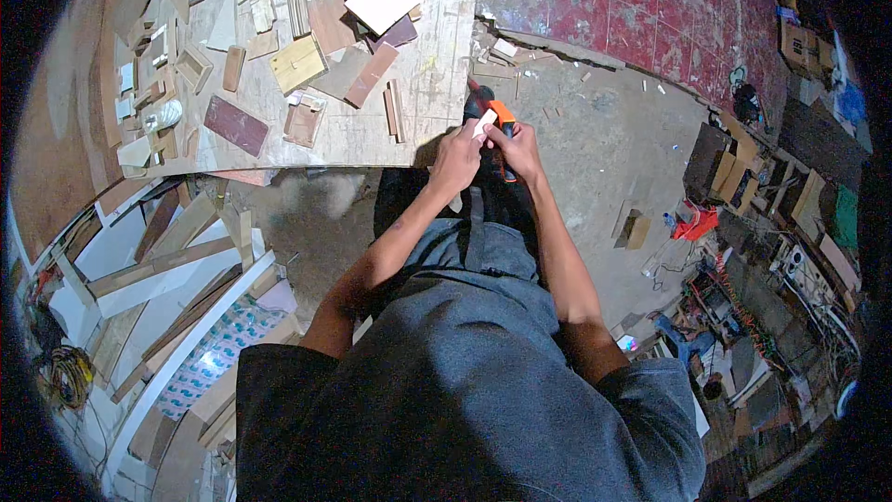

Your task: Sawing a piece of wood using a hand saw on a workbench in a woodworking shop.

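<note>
My left hand grips a small pale wooden piece beside the workbench’s corner. My right hand is closed at the same piece, thumb against it. An orange-and-black hand tool lies just behind my fingers, its dark handle reaching down past my right hand; whether those fingers also grip it is unclear. Both hands are close together over my dark-clothed legs.
The pale workbench carries several wooden offcuts, boards and small boxes. Right of it lies a worn red surface above grey concrete floor. Board scraps fill the lower left; cardboard, a red item, cables and clutter line the right.
</note>
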